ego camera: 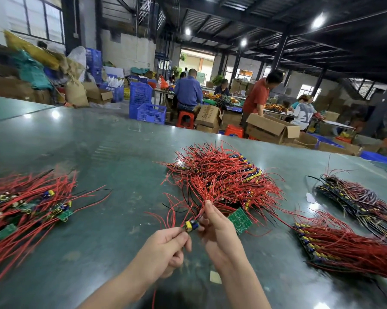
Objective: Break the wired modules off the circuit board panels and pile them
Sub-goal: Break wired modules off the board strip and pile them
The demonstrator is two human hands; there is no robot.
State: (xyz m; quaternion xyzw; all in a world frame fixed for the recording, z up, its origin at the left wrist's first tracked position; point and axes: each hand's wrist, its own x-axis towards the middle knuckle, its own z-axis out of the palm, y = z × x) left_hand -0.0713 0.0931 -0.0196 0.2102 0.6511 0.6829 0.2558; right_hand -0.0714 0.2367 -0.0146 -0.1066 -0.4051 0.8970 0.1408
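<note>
My left hand (168,246) pinches a small wired module (192,225) with yellow and blue parts, just above the green table (99,157). My right hand (217,228) holds the same piece from the other side, its fingers up among the red wires; a green circuit board panel (240,220) sticks out to its right. Behind the hands lies a big heap of red-wired panels (221,177). A pile of separated modules (21,210) lies at the left.
Two more stacks of wired panels lie at the right, one red-wired (344,244) and one darker (355,201). A small paper scrap (215,277) lies near my right wrist. Beyond the table's far edge are blue crates (151,112), cardboard boxes (270,128), stools and several seated workers.
</note>
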